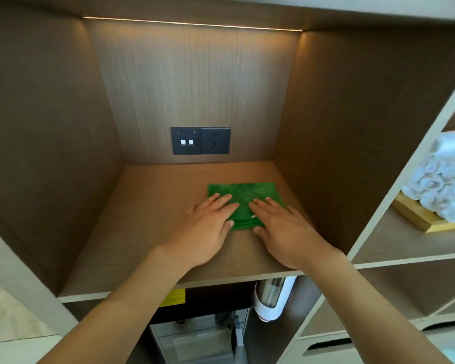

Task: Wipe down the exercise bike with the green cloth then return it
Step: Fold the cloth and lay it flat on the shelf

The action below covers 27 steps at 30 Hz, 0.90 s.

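2 bare, sleeveless forearms

A wooden shelf (153, 195) sits in a lit alcove; a light strip (192, 23) runs along its top; two dark wall plates, a switch (186, 140) and a socket (215, 140), sit side by side on the back panel; rolled white towels (441, 179) rest on a tray (415, 215) in the right compartment; a cup dispenser (272, 295) hangs below the shelf.
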Each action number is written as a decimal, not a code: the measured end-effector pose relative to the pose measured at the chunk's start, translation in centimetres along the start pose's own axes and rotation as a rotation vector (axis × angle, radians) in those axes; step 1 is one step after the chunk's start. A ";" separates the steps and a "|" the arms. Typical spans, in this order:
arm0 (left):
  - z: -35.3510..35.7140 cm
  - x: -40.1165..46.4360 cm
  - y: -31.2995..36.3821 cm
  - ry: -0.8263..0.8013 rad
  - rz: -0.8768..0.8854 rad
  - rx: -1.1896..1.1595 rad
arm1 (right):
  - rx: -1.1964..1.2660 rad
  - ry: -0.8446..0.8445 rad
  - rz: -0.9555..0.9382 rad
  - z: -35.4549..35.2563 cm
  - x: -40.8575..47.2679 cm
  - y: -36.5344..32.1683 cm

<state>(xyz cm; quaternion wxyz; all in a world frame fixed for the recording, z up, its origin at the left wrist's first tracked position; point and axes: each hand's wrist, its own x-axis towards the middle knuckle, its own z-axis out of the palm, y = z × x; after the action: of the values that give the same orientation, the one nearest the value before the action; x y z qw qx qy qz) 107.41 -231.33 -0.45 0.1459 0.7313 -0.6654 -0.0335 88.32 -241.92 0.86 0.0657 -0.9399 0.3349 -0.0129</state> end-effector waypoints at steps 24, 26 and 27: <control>1.5 10.7 -2.4 -0.158 0.030 0.017 | 0.112 -0.029 0.154 0.2 8.8 3.1; 1.7 11.4 -2.8 -0.146 0.034 0.019 | 0.133 -0.008 0.181 0.2 9.5 3.1; 1.8 11.7 -2.9 -0.142 0.035 0.020 | 0.141 0.002 0.193 0.2 9.9 3.1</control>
<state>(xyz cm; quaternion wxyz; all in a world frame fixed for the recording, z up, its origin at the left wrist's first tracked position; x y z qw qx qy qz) 111.07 -242.90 -1.24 0.0913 0.7169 -0.6870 -0.0761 94.02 -250.51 0.03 0.1324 -0.8963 0.4221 -0.0311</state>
